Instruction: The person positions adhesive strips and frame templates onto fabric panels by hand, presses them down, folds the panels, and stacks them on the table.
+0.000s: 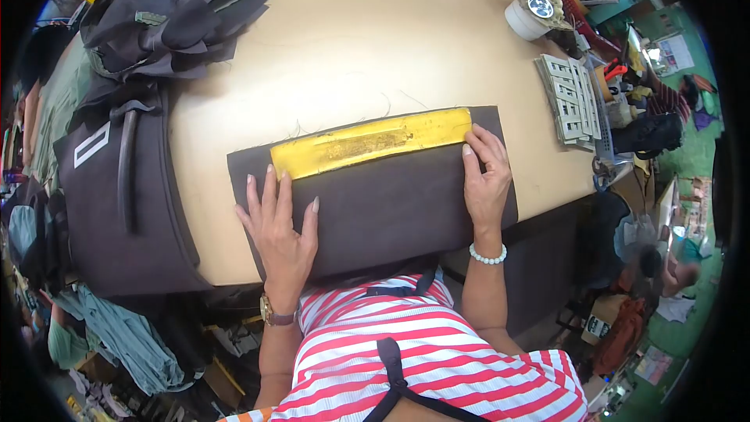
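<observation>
A dark brown piece of cloth (375, 211) lies flat at the front of the table. Along its far edge rests a long, slightly curved yellow strip (336, 148), worn brownish in the middle. My left hand (280, 223) is spread on the cloth, its fingertips at the strip's left end. At the strip's right end, my right hand (486, 172) has its fingers stretched out, touching the strip and the cloth beside it. Neither hand grips anything.
Stacked dark cloth (156, 211) hangs over the table's left side, bearing a curved dark tool (127, 164) and a white rectangular frame (92, 144). More dark scraps (172, 31) heap up behind. On the right are a white round container (525, 22) and slotted pale templates (569, 98).
</observation>
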`<state>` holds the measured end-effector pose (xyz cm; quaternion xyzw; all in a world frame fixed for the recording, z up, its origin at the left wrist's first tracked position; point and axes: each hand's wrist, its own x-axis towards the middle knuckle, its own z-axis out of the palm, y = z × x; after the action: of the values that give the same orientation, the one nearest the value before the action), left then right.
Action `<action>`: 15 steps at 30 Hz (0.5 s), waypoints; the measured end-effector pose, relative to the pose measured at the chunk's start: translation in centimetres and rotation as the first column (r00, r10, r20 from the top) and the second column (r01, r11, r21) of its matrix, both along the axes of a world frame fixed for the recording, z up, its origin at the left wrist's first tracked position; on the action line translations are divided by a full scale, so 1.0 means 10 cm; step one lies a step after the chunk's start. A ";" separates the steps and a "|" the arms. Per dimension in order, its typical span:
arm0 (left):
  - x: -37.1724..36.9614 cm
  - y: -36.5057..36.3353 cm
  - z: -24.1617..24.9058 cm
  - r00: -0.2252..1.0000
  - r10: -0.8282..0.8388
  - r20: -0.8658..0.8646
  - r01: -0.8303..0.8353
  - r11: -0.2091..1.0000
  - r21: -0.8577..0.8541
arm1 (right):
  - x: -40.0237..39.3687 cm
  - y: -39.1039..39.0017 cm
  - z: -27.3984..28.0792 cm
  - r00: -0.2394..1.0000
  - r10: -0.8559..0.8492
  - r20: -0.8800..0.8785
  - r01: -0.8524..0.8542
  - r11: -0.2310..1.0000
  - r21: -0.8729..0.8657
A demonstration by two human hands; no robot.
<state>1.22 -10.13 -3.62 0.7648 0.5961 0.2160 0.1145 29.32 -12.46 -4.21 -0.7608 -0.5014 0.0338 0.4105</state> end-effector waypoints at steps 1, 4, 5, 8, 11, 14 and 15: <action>0.00 0.00 -0.01 1.000 -0.001 0.006 0.001 1.000 0.003 | 0.00 0.00 0.00 1.000 0.001 0.009 -0.001 1.000 0.000; 0.00 -0.01 0.03 1.000 0.004 0.016 -0.004 1.000 -0.015 | 0.01 0.00 0.00 1.000 0.016 0.008 -0.016 1.000 0.011; 0.00 -0.01 0.05 1.000 0.014 0.015 -0.013 1.000 -0.023 | 0.01 0.01 0.00 1.000 0.028 0.014 -0.028 0.999 0.028; 0.00 0.00 0.04 1.000 0.008 0.025 -0.008 1.000 -0.005 | 0.02 0.02 0.01 0.999 0.041 -0.003 -0.041 0.999 0.036; 0.00 0.01 0.03 0.999 0.005 0.031 -0.005 1.000 -0.005 | 0.02 0.02 0.01 0.998 0.057 -0.027 -0.056 0.998 0.034; 0.00 0.01 0.03 0.999 0.004 0.032 -0.004 1.000 -0.007 | 0.01 0.01 -0.01 0.998 0.043 -0.034 -0.043 0.999 0.017; 0.00 0.01 0.02 1.000 0.004 0.030 -0.004 1.000 -0.009 | 0.01 0.01 -0.01 0.999 0.039 -0.031 -0.039 0.999 0.016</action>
<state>1.21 -10.03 -3.42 0.7599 0.5967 0.2250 0.1262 29.46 -12.34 -4.30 -0.7471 -0.5099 0.0499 0.4235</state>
